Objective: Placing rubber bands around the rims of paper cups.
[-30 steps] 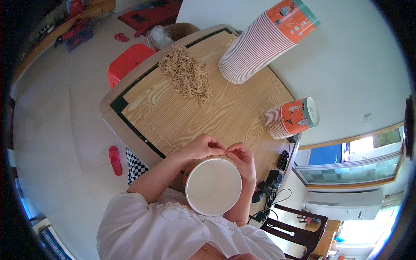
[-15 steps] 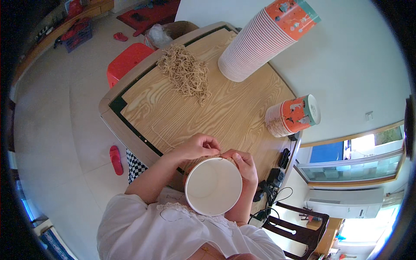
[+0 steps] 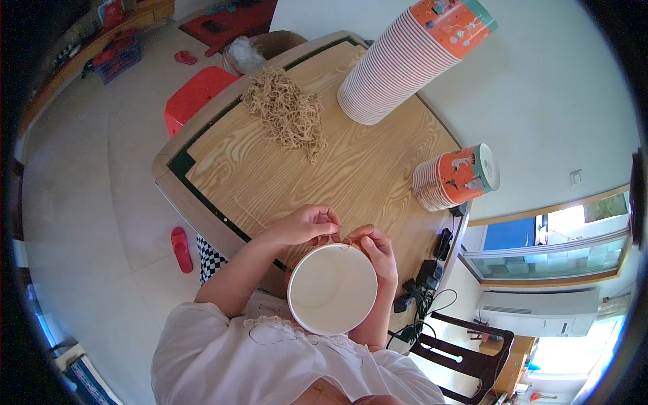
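A white-lined paper bucket [image 3: 332, 290] rests against my chest at the table's near edge, its open mouth facing up. At its far rim, my left hand [image 3: 304, 226] pinches a thin tan string [image 3: 347, 241]. My right hand [image 3: 375, 251] is closed on the string too, beside the rim on the right. A small loop of it shows between my fingertips. Farther off on the wooden table [image 3: 378, 162] lies a tangled heap of tan strings [image 3: 287, 115], and a loose strand [image 3: 248, 212] is left of my left hand.
A tall leaning stack of paper buckets [image 3: 405, 64] stands at the far right, with a shorter stack [image 3: 455, 177] nearer. Black cables and adapters [image 3: 426, 277] crowd the right edge. A red stool [image 3: 196, 98] and a cardboard box [image 3: 280, 44] are beyond the left edge.
My hands have drawn slightly apart above the rim, and a loop of string now shows between them. The bucket has hardly moved.
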Tool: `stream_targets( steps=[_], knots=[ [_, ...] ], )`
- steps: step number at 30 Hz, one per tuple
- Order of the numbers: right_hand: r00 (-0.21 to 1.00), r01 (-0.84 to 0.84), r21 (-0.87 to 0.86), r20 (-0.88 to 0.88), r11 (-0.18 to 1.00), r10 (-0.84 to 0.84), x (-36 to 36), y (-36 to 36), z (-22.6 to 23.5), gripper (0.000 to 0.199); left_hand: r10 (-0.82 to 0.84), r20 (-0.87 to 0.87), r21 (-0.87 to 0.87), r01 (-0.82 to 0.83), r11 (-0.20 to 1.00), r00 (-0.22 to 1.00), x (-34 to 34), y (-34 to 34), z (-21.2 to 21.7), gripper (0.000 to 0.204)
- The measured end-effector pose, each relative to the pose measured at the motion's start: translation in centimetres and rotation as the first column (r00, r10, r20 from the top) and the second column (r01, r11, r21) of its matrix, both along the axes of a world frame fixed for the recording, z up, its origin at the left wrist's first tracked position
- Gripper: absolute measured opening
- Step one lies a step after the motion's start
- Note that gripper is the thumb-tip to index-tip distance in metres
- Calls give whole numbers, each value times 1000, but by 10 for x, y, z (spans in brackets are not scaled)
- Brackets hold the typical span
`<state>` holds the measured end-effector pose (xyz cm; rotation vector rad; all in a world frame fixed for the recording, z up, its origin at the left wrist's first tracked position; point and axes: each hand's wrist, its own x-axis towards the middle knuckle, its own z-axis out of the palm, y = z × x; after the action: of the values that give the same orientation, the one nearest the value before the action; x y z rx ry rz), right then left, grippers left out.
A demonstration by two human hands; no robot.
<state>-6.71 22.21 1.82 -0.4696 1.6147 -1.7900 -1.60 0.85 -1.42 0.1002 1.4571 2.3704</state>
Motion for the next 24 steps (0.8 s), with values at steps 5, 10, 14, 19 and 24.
stream_targets(
  steps=[5, 10, 14, 19, 24],
  knots=[
    [974, -35, -130, 217, 991, 63, 6, -7, 5, 34, 41, -6, -10, -41, 999, 999, -1, 6, 2, 10],
    [971, -142, -74, 184, 987, 154, 1, -4, 7, 40, 58, -36, 13, -58, 998, 998, -1, 6, -1, 7],
    [973, -26, -52, 227, 998, 37, 4, -1, 5, 37, 9, -121, -85, -19, 996, 993, 4, 0, -3, 11],
    [977, 19, -49, 215, 999, -8, 5, -3, 8, 36, -5, -108, -73, -3, 997, 994, 7, -6, -8, 8],
    [980, 34, -87, 197, 996, -16, 6, -2, 1, 36, 76, -66, -43, -79, 996, 995, 7, -4, -5, 14]
  ],
)
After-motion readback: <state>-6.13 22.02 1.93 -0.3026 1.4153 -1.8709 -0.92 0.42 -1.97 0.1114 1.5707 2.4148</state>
